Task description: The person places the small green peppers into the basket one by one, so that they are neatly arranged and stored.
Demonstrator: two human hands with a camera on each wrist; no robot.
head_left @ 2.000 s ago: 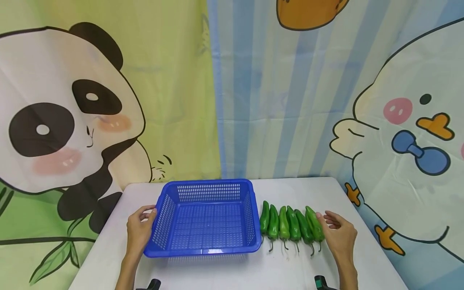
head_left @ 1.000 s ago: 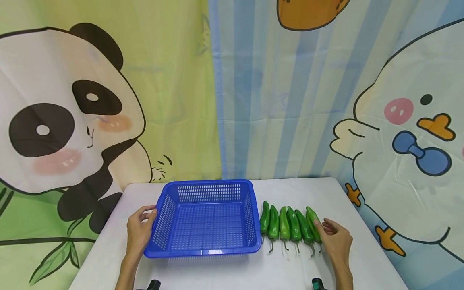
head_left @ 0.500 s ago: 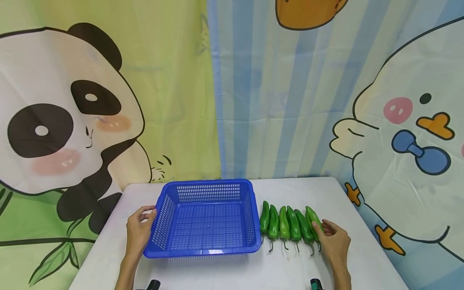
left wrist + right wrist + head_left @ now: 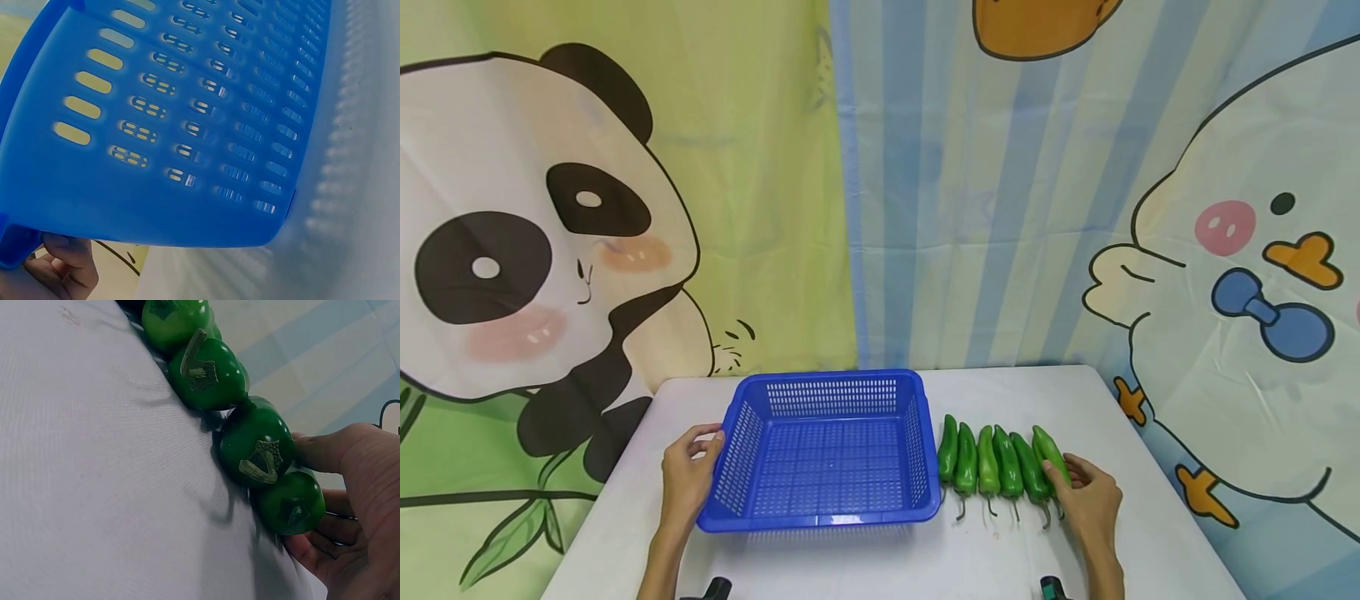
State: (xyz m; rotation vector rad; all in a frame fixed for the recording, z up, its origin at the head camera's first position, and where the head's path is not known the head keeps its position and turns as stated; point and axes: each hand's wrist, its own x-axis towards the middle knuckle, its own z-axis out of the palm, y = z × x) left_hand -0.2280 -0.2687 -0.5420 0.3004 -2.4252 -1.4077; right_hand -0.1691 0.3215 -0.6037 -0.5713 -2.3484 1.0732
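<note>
We see six green peppers (image 4: 988, 467) beside one blue basket (image 4: 831, 468). Our curled left hand (image 4: 688, 471) holds its rim (image 4: 820, 523); our right hand (image 4: 1088, 493) pinches the end pepper (image 4: 1049, 450). Only the right wrist view shows stems (image 4: 257, 471) face-on.

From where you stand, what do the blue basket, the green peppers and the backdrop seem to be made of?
Blue basket: probably molded plastic, smooth with a slight sheen; its sides are regularly slotted.
Green peppers: apparently real vegetables, with glossy highlights and rough, ridged stems, though good imitations can't be ruled out.
Backdrop: likely printed cloth, mostly matte, showing soft creases and folds.
</note>
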